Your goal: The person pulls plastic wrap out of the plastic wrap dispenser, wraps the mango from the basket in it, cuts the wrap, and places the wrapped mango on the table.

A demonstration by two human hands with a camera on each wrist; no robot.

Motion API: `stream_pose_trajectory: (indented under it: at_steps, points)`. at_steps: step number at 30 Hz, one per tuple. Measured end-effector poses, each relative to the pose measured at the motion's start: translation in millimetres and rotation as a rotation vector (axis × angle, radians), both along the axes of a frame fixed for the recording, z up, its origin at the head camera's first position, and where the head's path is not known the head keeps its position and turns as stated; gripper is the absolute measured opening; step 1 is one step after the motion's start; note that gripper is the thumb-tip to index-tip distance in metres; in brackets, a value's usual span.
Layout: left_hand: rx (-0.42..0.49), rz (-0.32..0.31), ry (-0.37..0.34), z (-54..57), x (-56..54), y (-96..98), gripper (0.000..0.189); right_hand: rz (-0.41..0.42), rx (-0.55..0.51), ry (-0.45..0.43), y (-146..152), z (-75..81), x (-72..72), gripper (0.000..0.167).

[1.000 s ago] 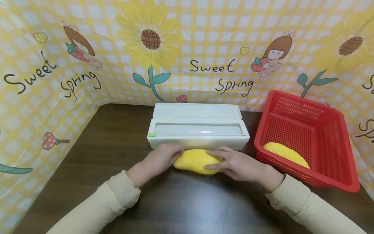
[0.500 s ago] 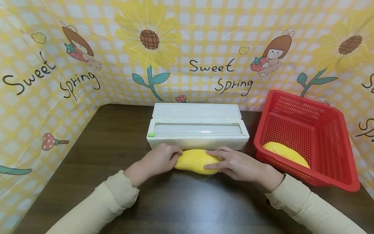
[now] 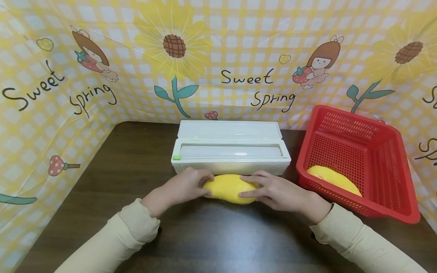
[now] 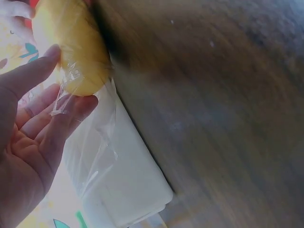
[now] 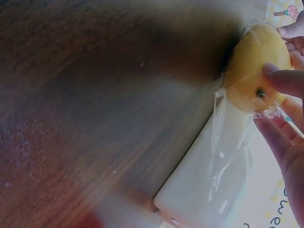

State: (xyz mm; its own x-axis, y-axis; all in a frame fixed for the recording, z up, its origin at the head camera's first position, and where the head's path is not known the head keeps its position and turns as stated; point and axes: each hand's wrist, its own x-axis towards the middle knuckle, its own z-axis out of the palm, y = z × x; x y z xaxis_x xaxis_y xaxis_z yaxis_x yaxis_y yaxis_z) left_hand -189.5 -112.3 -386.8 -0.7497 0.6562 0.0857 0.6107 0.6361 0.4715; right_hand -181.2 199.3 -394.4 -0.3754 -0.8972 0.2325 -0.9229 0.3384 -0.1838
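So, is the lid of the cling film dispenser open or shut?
Open: in the head view, the lid is folded back behind the cling film dispenser, and the film roll shows inside.

Straight ahead of me, on the yellow-and-white checked cloth (image 3: 239,34), I read "Sweet" (image 3: 247,77) with "Spring" (image 3: 273,100) beneath it, in black, handwritten-looking letters. On the cloth's side to my left, the same two words (image 3: 93,99) slope upward. At my far right they are cut off: an "S" (image 3: 431,95), and "Sp" (image 3: 426,151) lower down. My right wrist view shows a legible "we" (image 5: 279,213).
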Motion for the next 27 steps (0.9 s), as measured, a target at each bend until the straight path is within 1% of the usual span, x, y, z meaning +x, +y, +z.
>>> stream_pose_trajectory:
  at_steps: [2,5,7,9,14,21,24,27]
  points:
    - [0.010,-0.034,-0.006,0.1,-0.1,-1.1,0.038,0.001,0.001,-0.010,0,0.5,0.0,0.058]
    - [0.016,-0.112,0.001,0.8,0.3,-2.5,0.041,-0.002,-0.002,-0.034,1,1.6,0.5,0.063]
    - [0.006,-0.144,-0.004,1.5,1.0,-3.7,0.042,-0.007,-0.019,-0.057,2,2.9,0.7,0.066]
    - [0.004,-0.161,-0.016,2.7,1.9,-4.6,0.041,-0.012,-0.044,-0.080,3,4.3,0.8,0.069]
    - [0.032,-0.145,-0.080,5.9,3.8,-5.6,0.040,-0.014,-0.096,-0.126,4,8.7,0.9,0.068]
    - [0.127,-0.129,-0.155,8.3,7.0,-5.5,0.039,-0.061,-0.106,-0.201,7,17.2,3.1,0.067]
    - [0.182,-0.117,-0.182,9.7,7.4,-5.4,0.037,-0.053,-0.124,-0.209,9,19.8,2.5,0.065]
    - [0.231,-0.119,-0.187,12.0,6.4,-4.8,0.034,-0.035,-0.147,-0.198,12,22.0,1.4,0.065]
